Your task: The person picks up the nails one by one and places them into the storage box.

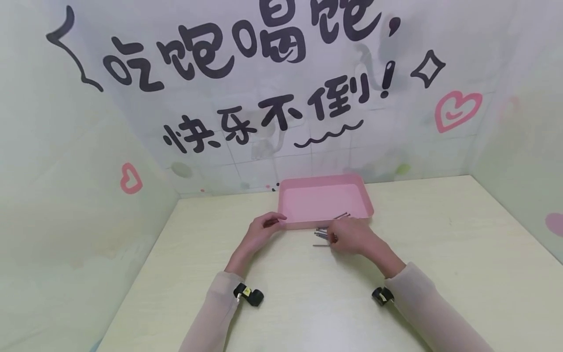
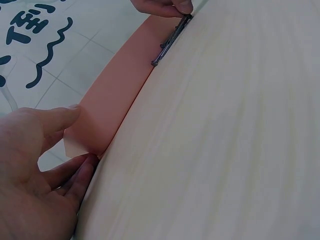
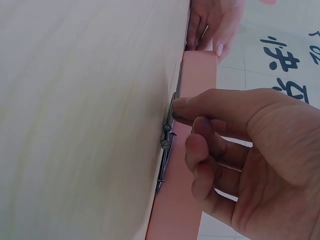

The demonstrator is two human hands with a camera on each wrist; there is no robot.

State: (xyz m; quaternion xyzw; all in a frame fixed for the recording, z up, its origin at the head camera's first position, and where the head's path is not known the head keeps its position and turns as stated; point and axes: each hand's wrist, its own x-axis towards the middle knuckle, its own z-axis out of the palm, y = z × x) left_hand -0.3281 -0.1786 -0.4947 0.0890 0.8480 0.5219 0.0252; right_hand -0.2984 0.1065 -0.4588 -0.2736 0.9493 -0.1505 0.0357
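Observation:
A shallow pink tray [image 1: 313, 199] stands at the back of the table. My left hand [image 1: 258, 234] holds its front left corner; in the left wrist view the thumb [image 2: 62, 117] lies over the rim and the other fingers bend in at the base. Several dark metal nails [image 1: 322, 235] lie on the table along the tray's front wall. Over them is my right hand [image 1: 355, 237], its thumb and index finger pinched together on a nail [image 3: 177, 118], the other fingers loosely curled. More nails [image 1: 341, 215] show at the tray's front rim, just beyond this hand.
Pale wood-grain tabletop [image 1: 303, 303] spreads in front of the tray. A white printed backdrop [image 1: 246, 161] rises right behind the tray, and pale side panels [image 1: 66, 205] border the table. Each wrist wears a small black camera [image 1: 249, 295].

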